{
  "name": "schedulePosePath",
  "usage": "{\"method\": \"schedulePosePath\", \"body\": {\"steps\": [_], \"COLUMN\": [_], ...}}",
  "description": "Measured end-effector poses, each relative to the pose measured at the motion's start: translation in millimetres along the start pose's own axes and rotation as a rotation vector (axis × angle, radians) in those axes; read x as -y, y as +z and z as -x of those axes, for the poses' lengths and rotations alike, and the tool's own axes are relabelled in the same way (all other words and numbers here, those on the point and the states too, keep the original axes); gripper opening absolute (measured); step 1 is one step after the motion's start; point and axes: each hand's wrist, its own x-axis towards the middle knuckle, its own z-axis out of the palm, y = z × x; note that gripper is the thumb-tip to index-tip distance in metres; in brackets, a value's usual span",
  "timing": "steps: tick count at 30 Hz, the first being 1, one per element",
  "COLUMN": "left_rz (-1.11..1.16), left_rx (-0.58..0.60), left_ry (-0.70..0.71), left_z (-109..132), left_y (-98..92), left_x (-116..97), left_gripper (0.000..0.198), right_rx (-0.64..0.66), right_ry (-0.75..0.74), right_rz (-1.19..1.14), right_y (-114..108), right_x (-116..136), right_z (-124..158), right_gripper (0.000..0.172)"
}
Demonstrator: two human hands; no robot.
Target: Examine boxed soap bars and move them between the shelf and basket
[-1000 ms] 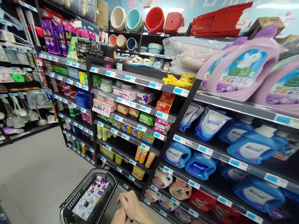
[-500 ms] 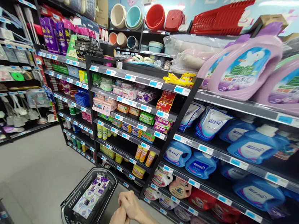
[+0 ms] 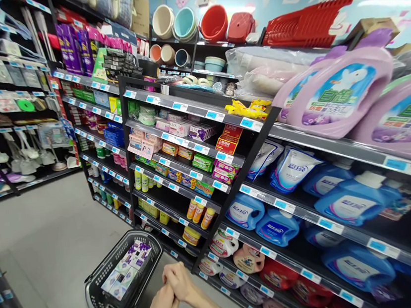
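Observation:
In the lower middle of the head view, my left hand [image 3: 164,299] and my right hand [image 3: 177,280] are clasped together, fingers curled in. No object shows between them, though the insides of the hands are hidden. Just left of them is a black shopping basket [image 3: 90,295] with perforated sides. In it lies a block of boxed goods [image 3: 125,274] with white, green and purple printing. Neither hand touches the basket as far as the view shows.
On my right, a shelf [image 3: 340,150] carries pink detergent jugs [image 3: 333,93] and blue detergent bottles [image 3: 349,201]. Boxed soaps [image 3: 180,127] fill the middle shelves. Plastic basins [image 3: 213,23] sit high at the back. Another shelf edge [image 3: 6,303] borders the grey floor [image 3: 49,223] on the left.
The view has shifted very slightly, so shelves and basket sit a little further right. My clasped hands keep the same pose.

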Motion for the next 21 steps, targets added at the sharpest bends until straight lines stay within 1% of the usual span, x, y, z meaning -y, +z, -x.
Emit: {"method": "schedulePosePath", "body": {"steps": [6,13,21], "left_rz": [0.010,-0.042,-0.113], "left_rx": [-0.007,-0.004,0.013], "left_ry": [-0.001,-0.041,-0.076], "left_z": [0.9,0.7,2.8], "left_y": [-1.7,-2.8,-8.4], "left_x": [2.2,6.1,-3.1], "left_gripper": [0.033,0.031,0.030], "right_rx": [-0.014,-0.003,-0.005], "right_ry": [-0.017,-0.013,0.008], "right_rz": [-0.035,-0.025,0.021], "right_y": [5.2,5.6,3.9], "right_x": [-4.8,-1.8,1.3], "right_z": [-2.5,-4.0,-2.5], "right_gripper": [0.037,0.037,0.039]}}
